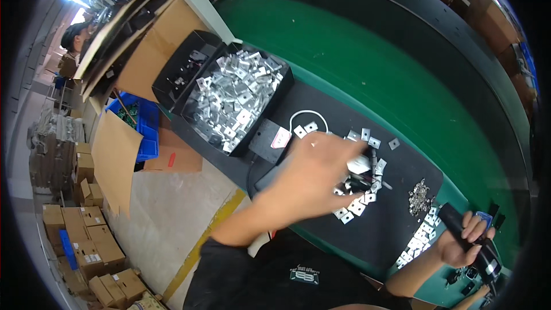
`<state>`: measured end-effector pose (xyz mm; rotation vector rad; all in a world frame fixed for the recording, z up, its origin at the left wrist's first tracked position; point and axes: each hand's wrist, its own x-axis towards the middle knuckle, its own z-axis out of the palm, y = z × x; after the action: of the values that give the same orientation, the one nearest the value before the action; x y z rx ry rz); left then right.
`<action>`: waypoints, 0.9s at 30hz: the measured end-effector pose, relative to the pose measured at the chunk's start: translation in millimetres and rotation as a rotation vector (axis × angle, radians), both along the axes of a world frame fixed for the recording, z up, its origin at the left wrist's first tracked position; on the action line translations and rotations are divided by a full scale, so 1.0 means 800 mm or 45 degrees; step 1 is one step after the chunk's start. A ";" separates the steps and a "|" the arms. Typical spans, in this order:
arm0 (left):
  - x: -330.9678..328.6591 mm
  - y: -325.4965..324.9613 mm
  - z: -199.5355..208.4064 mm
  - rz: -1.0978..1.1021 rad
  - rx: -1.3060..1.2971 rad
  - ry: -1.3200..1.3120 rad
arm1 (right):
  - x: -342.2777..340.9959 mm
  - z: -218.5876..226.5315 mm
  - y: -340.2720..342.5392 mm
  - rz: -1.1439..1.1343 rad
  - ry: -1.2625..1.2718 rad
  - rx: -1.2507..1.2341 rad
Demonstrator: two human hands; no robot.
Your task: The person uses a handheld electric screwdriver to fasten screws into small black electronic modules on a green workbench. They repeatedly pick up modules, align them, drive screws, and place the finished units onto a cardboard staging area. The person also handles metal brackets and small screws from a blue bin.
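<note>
Right of the black bin (286, 82), your right hand (464, 241) clamps a driver (452, 220); your left hand's (317, 163) grip is unclear; rowed pieces (421, 236) seem done, binned plates (235, 96) remain.

A pink-and-white label (280, 138) is sitting on a flat black box (262, 140), its writing appearing too small to read. A pale emblem (304, 275) with lettering is showing on the person's black shirt (247, 278).

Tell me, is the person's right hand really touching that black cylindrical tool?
Touching. The head view shows it: the right hand is wrapped around the black cylindrical tool, its fingers lying directly against the surface.
</note>
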<state>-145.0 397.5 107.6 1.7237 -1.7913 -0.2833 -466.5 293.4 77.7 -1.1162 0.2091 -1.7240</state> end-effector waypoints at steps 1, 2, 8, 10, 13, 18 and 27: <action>0.035 0.009 0.023 0.078 0.031 -0.031 | -0.003 -0.007 0.009 -0.030 0.103 0.012; 0.071 0.014 0.030 0.175 -0.044 0.013 | 0.002 -0.012 0.016 0.005 0.210 0.066; 0.310 0.034 0.016 0.918 -0.092 -0.541 | 0.034 -0.080 0.043 -0.141 0.355 0.331; 0.367 0.069 -0.002 0.988 0.022 -0.609 | 0.038 -0.086 0.040 -0.043 0.307 0.381; 0.385 0.078 -0.019 1.061 0.223 -0.564 | 0.024 -0.088 0.025 0.084 0.220 0.404; 0.310 0.003 0.065 0.526 -0.324 -0.695 | 0.015 -0.102 0.014 0.175 0.173 0.385; -0.050 -0.111 0.338 -1.150 -1.189 -1.042 | -0.001 -0.117 0.033 -0.058 0.129 0.268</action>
<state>-185.4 308.6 378.2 0.2787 -2.5565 0.9003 -467.6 319.5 -16.2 -1.0498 0.4714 -1.6440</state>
